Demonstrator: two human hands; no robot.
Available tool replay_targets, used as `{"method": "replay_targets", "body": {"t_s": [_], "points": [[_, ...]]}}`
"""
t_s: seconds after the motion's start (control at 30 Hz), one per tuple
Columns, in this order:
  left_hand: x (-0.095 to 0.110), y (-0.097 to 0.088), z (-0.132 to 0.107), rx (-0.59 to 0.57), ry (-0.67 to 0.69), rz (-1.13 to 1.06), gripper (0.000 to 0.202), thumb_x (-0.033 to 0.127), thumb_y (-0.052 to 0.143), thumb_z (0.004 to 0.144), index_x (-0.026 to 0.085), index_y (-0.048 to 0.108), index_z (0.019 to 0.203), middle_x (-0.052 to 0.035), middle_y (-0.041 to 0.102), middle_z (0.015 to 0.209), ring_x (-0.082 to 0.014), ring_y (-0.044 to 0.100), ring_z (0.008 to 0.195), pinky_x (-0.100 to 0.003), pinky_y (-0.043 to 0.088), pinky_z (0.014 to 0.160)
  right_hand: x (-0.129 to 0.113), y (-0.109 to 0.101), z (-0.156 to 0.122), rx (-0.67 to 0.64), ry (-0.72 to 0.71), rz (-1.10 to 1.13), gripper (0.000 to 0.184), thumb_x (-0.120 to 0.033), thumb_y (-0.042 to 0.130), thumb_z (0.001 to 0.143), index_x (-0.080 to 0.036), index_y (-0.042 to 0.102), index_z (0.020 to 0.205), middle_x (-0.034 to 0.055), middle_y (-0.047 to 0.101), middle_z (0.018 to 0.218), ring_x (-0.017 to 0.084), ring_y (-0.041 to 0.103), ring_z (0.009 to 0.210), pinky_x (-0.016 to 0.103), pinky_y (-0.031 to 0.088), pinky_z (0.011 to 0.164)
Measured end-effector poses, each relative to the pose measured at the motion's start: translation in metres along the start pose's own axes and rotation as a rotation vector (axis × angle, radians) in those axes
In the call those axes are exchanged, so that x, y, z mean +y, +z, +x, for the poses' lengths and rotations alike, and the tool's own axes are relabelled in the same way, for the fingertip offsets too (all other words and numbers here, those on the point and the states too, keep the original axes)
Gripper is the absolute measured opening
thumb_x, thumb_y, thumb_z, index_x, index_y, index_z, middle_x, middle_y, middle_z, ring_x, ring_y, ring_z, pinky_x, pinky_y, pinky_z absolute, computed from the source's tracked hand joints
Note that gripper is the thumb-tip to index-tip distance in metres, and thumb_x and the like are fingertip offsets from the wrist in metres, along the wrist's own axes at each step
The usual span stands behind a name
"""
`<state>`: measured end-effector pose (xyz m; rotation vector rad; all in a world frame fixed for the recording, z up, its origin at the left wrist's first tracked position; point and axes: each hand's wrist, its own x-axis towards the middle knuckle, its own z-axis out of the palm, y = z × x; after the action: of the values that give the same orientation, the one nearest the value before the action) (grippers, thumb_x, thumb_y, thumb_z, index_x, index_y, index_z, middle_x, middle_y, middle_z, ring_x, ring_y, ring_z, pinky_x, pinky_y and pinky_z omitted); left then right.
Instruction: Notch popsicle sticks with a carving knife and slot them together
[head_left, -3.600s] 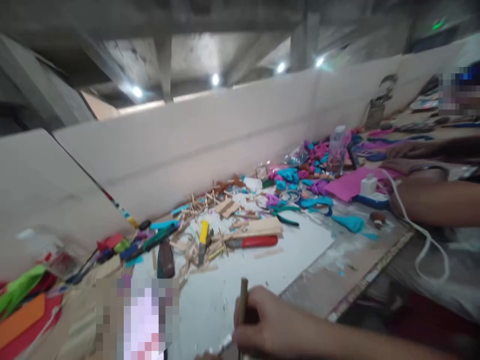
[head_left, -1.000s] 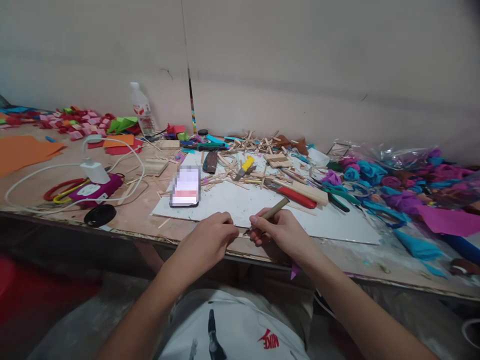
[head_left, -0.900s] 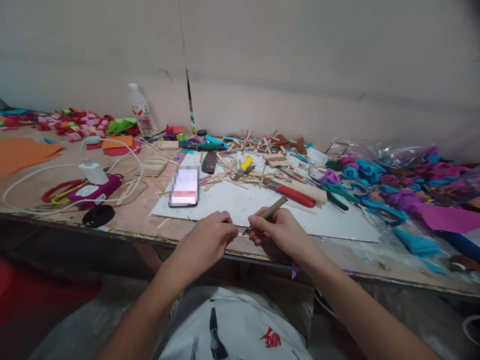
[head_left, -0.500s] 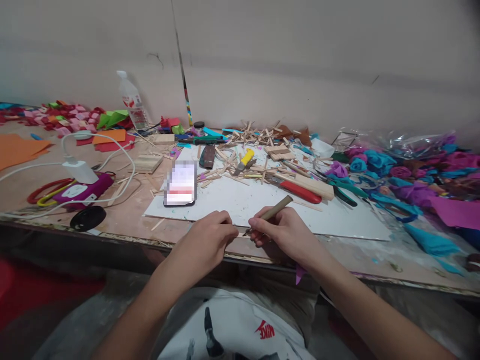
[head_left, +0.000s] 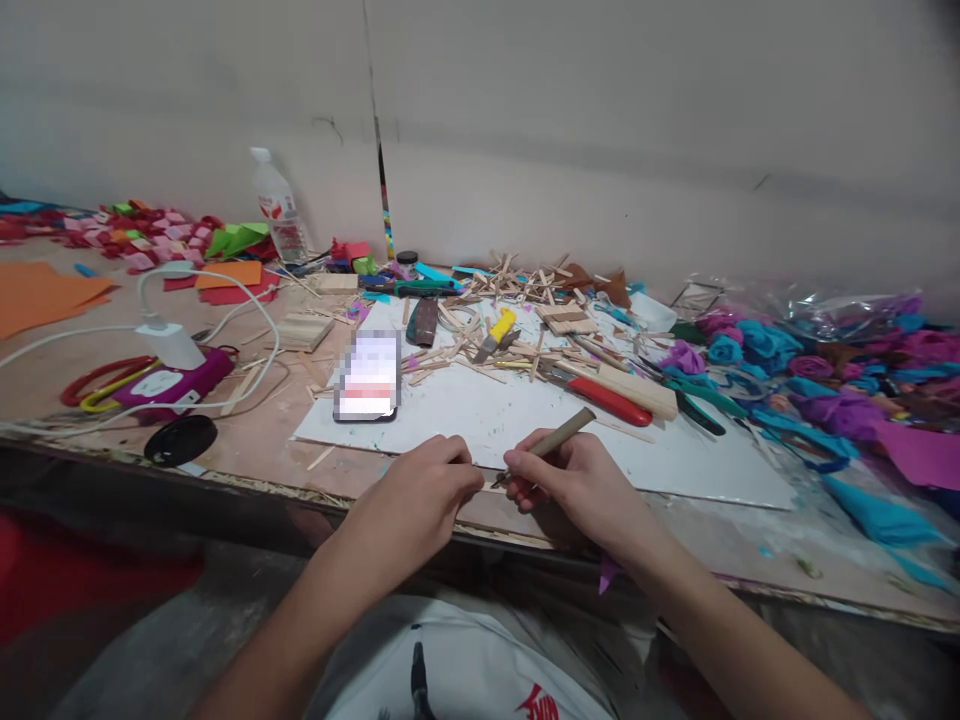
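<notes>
My right hand (head_left: 577, 478) grips a slim pen-shaped tool (head_left: 559, 437) with an olive-brown handle, its dark pointed tip aimed down and left near the table's front edge. Thumb and fingers are closed around the lower handle. Just to the left, my left hand (head_left: 431, 490) is closed in a pinch with the knuckles up. A thin pale strip (head_left: 489, 479), apparently wood, runs from its fingertips under the tool's tip. Most of the strip is hidden by the fingers. Both hands rest low, in front of a white board (head_left: 450, 410).
On the board lie a phone (head_left: 369, 375), a yellow-handled cutter (head_left: 496, 332), red-handled pliers (head_left: 604, 398) and scattered wooden sticks (head_left: 517, 280). A purple power adapter (head_left: 176, 385) with white cables sits left. Coloured crepe paper (head_left: 817, 370) covers the right side; a bottle (head_left: 280, 205) stands behind.
The view has tilted slightly, so the scene sits a little lower and further right. Both hands keep nearly the same pose, with the tool tip still at the strip.
</notes>
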<state>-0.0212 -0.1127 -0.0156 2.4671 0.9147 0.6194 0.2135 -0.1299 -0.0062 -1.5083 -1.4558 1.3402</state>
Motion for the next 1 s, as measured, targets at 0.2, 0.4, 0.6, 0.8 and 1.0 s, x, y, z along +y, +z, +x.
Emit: {"method": "replay_targets", "body": {"t_s": [0.2,0.4,0.6,0.8,1.0], "points": [[0.000,0.001,0.002,-0.005,-0.006,0.005,0.027,0.001,0.059,0.103,0.020,0.077,0.096,-0.0034,0.065,0.101,-0.0201,0.063,0.096,-0.031,0.045,0.083,0.000,-0.001,-0.004,0.009,-0.024,0.028,0.027,-0.043,0.071,0.107,-0.016,0.073,0.111,0.0022,0.076,0.099,0.016,0.073,0.078,0.035,0.064,0.074],[0.002,0.000,0.001,-0.011,-0.006,0.010,0.029,0.000,0.058,0.103,0.019,0.078,0.096,-0.0037,0.065,0.100,-0.0206,0.063,0.096,-0.031,0.045,0.083,0.000,-0.001,-0.002,-0.013,-0.017,0.013,0.026,-0.041,0.072,0.106,-0.017,0.073,0.114,0.0032,0.076,0.103,0.016,0.073,0.080,0.035,0.064,0.074],[0.000,0.001,0.001,-0.025,-0.017,0.002,0.027,0.002,0.059,0.104,0.020,0.077,0.096,-0.0032,0.065,0.101,-0.0206,0.063,0.098,-0.031,0.046,0.084,0.001,-0.003,-0.004,-0.005,-0.017,-0.003,0.030,-0.044,0.070,0.107,-0.017,0.072,0.120,0.0047,0.076,0.108,0.018,0.074,0.084,0.037,0.065,0.076],[-0.001,0.004,0.000,-0.001,-0.028,-0.011,0.020,0.011,0.063,0.107,0.021,0.078,0.098,-0.0035,0.068,0.104,-0.0210,0.067,0.100,-0.032,0.052,0.086,0.001,-0.002,-0.007,0.074,-0.032,-0.142,0.032,-0.042,0.070,0.107,-0.017,0.070,0.128,0.0070,0.076,0.117,0.020,0.076,0.090,0.038,0.066,0.077],[-0.004,0.008,0.002,-0.023,0.012,0.014,0.006,0.021,0.071,0.106,0.017,0.074,0.104,-0.0051,0.074,0.112,-0.0215,0.072,0.104,-0.040,0.063,0.092,-0.007,-0.040,-0.007,0.311,-0.266,-0.460,0.030,-0.041,0.070,0.107,-0.021,0.072,0.128,0.0095,0.074,0.133,0.026,0.074,0.112,0.048,0.064,0.096]]}}
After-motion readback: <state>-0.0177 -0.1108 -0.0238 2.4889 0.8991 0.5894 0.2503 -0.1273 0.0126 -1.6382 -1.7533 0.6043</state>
